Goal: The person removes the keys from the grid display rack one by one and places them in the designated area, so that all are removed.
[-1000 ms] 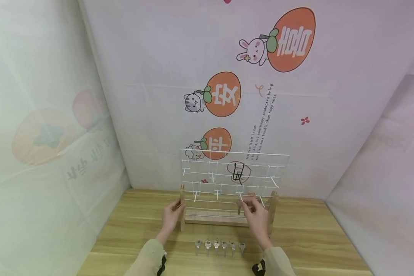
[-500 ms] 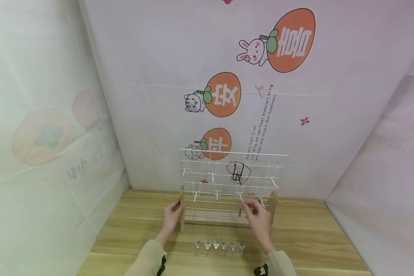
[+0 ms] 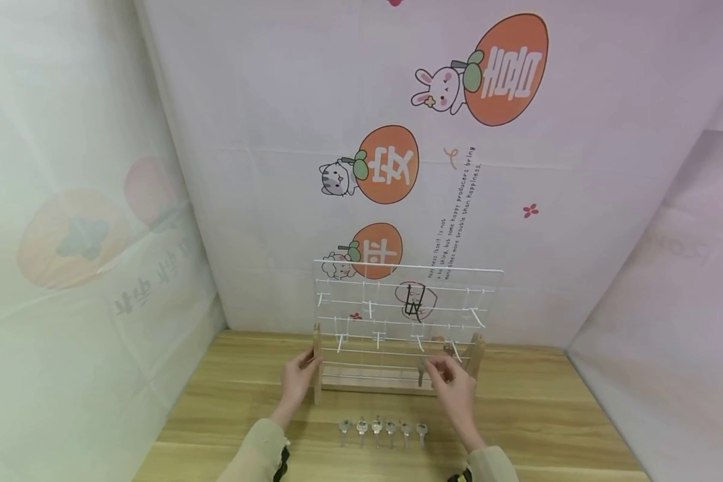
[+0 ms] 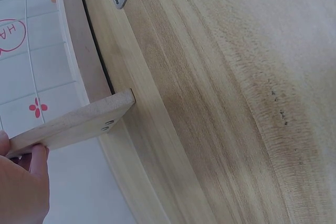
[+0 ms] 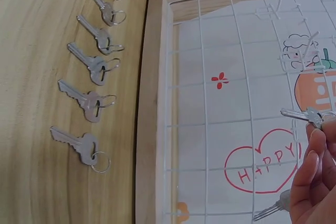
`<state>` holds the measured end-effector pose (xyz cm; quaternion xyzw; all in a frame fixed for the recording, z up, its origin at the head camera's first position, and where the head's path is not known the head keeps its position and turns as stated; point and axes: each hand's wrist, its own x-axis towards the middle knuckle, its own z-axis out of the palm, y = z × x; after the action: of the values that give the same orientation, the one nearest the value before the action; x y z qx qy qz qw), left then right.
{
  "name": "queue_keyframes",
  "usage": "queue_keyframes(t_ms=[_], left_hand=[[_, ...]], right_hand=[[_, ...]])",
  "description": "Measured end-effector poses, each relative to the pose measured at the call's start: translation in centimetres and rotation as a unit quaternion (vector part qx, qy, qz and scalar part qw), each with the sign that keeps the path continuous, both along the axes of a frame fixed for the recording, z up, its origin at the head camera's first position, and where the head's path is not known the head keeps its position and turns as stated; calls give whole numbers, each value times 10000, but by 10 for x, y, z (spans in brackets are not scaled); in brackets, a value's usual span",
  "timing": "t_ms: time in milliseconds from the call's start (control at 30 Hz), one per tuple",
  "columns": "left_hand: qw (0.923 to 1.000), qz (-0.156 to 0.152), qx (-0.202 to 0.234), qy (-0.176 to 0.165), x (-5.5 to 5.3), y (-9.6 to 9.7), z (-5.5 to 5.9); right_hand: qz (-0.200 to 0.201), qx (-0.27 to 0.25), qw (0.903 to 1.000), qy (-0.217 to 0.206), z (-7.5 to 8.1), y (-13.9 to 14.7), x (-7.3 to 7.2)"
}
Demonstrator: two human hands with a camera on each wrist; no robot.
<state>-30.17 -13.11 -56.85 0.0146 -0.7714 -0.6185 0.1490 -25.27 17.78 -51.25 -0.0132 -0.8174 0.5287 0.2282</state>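
My right hand (image 3: 454, 388) pinches a silver key (image 3: 422, 373) by its head end, just below a hook on the white wire rack (image 3: 410, 269). In the right wrist view the held key (image 5: 299, 114) points left from the fingertips, part of its ring showing beside them. A second key (image 5: 274, 206) shows partly behind this hand. With thumb and fingers, my left hand (image 3: 298, 378) grips the wooden post (image 3: 318, 365) at the rack's left end. The left wrist view shows its fingers round the post's edge.
Several keys with rings, one of them a silver key (image 5: 81, 144), lie in a row on the wooden table (image 3: 530, 415) before the rack's base bar (image 3: 373, 385). White hooks stick out from the wire grid. Behind stands a printed cloth wall (image 3: 277, 201).
The right hand has shifted slightly down and to the right, and the pinched key sits lower, beneath the hook tip. The left hand keeps its grip on the post.
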Motion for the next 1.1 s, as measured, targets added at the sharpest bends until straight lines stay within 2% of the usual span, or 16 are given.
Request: queue_keyframes(t_ms=[200, 567, 967, 1100], left_hand=[[10000, -74, 37, -35, 2, 0, 3], [10000, -13, -22, -5, 2, 1, 3], [9999, -70, 44, 77, 1, 0, 1], [9999, -57, 63, 108, 0, 0, -1]], right_hand=[[100, 62, 9999, 64, -9, 5, 6], [146, 277, 9992, -233, -34, 22, 15], [-14, 1049, 9943, -163, -64, 39, 22], [37, 1147, 9923, -463, -71, 44, 25]])
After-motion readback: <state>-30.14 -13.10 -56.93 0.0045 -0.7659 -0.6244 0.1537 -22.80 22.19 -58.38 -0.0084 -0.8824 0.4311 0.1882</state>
